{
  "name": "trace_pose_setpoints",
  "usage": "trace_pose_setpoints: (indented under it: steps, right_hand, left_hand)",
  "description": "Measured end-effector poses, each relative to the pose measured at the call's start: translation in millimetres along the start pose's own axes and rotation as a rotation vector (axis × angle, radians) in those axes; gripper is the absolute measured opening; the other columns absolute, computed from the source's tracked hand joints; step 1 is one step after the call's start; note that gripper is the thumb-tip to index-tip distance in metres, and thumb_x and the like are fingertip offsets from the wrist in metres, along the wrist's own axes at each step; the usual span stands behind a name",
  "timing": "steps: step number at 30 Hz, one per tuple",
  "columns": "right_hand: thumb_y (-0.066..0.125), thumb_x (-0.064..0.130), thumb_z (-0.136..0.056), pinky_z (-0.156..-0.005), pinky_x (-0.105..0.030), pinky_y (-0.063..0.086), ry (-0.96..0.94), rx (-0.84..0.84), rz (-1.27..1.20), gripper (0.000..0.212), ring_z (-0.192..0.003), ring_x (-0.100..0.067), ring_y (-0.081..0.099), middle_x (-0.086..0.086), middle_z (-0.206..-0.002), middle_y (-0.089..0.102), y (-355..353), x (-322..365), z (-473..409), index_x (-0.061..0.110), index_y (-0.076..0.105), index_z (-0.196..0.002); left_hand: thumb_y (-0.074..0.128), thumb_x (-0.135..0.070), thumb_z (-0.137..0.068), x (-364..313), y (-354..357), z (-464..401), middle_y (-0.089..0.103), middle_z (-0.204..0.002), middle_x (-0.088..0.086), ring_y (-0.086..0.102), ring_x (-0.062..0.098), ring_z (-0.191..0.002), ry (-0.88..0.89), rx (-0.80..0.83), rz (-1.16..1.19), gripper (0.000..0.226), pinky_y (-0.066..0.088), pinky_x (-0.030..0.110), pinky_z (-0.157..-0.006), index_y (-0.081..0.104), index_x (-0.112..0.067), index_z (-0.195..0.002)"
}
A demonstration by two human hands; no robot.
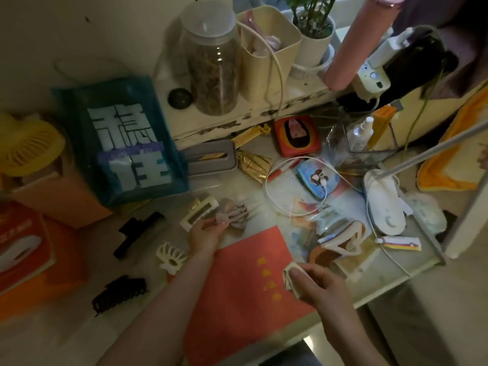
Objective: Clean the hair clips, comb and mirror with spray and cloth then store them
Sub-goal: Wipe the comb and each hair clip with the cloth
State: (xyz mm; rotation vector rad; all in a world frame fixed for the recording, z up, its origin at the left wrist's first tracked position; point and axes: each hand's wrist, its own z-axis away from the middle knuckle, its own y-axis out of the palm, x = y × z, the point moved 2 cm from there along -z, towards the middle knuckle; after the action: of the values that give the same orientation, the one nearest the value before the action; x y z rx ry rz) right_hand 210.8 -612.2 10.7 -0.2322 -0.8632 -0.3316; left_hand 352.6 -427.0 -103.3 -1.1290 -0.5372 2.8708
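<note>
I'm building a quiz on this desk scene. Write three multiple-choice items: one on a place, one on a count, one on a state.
1. Where does the spray bottle stand?
A. inside the clear box at the desk's far right
B. on the red folder
C. in the blue bag

2. How many black hair clips lie on the desk left of the left arm?
A. none
B. two
C. five

3. What does the right hand hold?
A. the comb
B. nothing
C. a folded cloth

Answers: 1 A, the bottle rises inside the clear box. 2 B, one black clip lies above another. 3 C, thumb and fingers pinch the cloth, while the left hand holds a pinkish clip.
</note>
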Motion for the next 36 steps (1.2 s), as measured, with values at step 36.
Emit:
trace_pose_setpoints:
  steps: [36]
  right_hand:
    - [0.061,0.023,-0.091,-0.078,-0.034,0.056,-0.344,0.083,-0.083,0.016,-0.083,-0.021,0.066,-0.004,-0.086,0.072,36,100,26,0.015,0.072,-0.099]
  left_hand:
    - [0.071,-0.01,-0.081,-97,-111,175,0.075,-0.089,0.012,0.072,0.02,-0.084,0.2,0.189,0.462,0.013,0.055,0.031,-0.076,0.073,-0.002,-0.092]
